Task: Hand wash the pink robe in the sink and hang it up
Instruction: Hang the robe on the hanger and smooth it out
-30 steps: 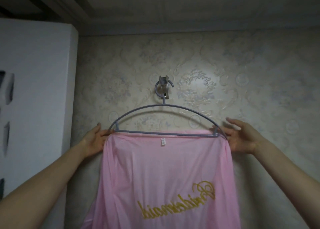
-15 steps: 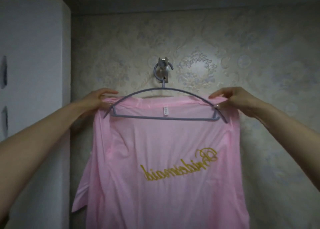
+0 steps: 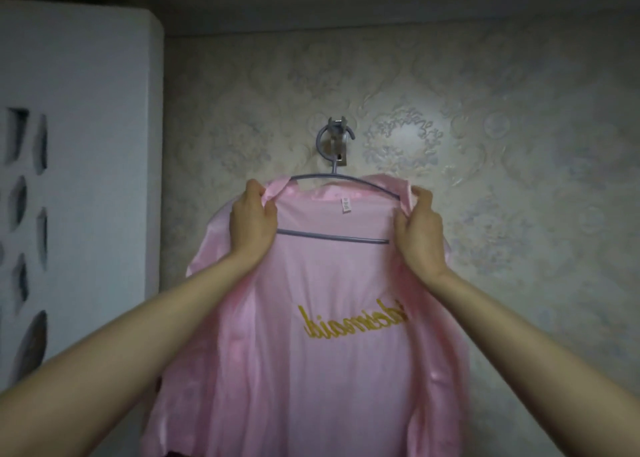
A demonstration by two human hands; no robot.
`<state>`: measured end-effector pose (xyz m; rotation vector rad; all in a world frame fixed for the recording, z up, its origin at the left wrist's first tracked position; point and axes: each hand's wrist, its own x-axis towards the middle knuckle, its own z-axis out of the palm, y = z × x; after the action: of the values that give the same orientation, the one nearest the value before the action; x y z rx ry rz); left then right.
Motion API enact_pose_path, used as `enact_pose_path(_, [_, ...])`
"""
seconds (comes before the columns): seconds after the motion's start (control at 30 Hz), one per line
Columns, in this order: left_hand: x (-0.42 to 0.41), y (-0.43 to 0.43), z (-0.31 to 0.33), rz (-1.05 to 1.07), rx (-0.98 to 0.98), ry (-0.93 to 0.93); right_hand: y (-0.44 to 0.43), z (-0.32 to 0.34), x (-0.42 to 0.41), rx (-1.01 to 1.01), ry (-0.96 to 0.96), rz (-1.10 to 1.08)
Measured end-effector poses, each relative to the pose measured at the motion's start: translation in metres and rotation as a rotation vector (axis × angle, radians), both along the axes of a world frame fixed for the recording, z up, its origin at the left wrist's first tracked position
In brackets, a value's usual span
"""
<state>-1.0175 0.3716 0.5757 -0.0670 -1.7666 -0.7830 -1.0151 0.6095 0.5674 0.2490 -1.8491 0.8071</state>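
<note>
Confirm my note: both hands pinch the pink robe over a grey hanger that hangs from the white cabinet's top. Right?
Not quite. In the head view the grey hanger hangs from a metal hook on the patterned wall, not the white cabinet. The left hand and right hand do both pinch the pink robe over it.

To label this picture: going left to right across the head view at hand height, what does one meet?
White cabinet, left hand, white label on the pink robe, right hand, patterned wall.
</note>
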Motion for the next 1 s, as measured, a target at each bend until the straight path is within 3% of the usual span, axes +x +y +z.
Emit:
enact_pose_path(0.23, [0.002, 0.022, -0.020, -0.134, -0.076, 0.003, -0.032, -0.021, 0.000, 0.102, 0.033, 0.124])
enact_pose_path(0.4, [0.014, 0.024, -0.035, -0.215, -0.073, -0.072, -0.030, -0.046, 0.006, 0.169, -0.112, 0.158])
enact_pose_path(0.5, [0.023, 0.004, -0.027, -0.093, -0.198, -0.207, -0.012, -0.049, 0.012, 0.315, -0.204, 0.041])
enact_pose_path(0.57, [0.028, -0.013, -0.017, -0.002, -0.209, -0.113, -0.002, -0.040, 0.019, 0.399, -0.192, -0.099])
enact_pose_path(0.63, [0.021, -0.033, -0.001, -0.044, -0.116, 0.023, 0.008, -0.029, 0.022, 0.308, -0.015, -0.111])
enact_pose_path(0.73, [-0.010, -0.064, 0.021, -0.086, -0.070, -0.095, 0.028, -0.009, 0.009, 0.133, 0.243, -0.065])
enact_pose_path(0.87, [-0.041, -0.076, 0.024, -0.299, -0.167, -0.403, 0.035, 0.007, -0.015, 0.162, 0.060, 0.110])
enact_pose_path(1.0, [-0.048, -0.078, 0.018, -0.358, -0.045, -0.191, 0.036, 0.019, -0.027, -0.152, 0.064, 0.347])
